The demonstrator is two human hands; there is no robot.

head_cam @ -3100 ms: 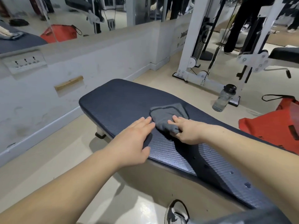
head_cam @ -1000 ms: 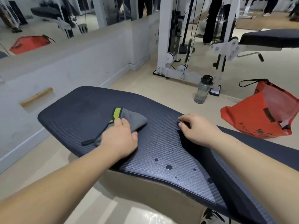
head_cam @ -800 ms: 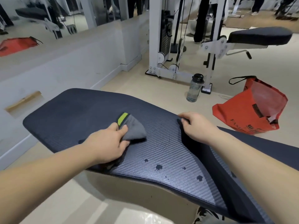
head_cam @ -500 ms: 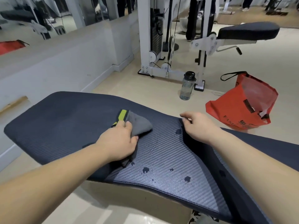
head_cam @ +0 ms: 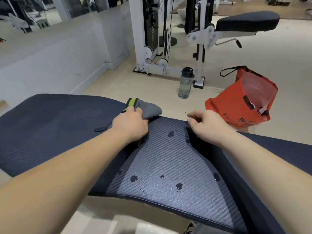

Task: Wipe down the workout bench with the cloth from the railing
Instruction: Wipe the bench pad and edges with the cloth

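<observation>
Left hand (head_cam: 130,125): grips cloth (head_cam: 148,108), now swept to counter's (head_cam: 50,124) far edge.
Right hand (head_cam: 207,125): curled at far edge; grip unclear.
Droplets (head_cam: 179,185): near side, still unwiped.

Hands: 2, left hand (head_cam: 130,127) and right hand (head_cam: 207,125). Grey cloth (head_cam: 148,109): 1. Padded bench surface (head_cam: 50,125): 1. Water drops (head_cam: 134,179) on it: about 7, some tiny. Water bottle (head_cam: 184,83): 1. Red bag (head_cam: 236,102): 1. Cable machine (head_cam: 140,31): 1. Second padded seat (head_cam: 248,21) behind: 1. Shoe (head_cam: 190,228): 1, partly cut off.
</observation>
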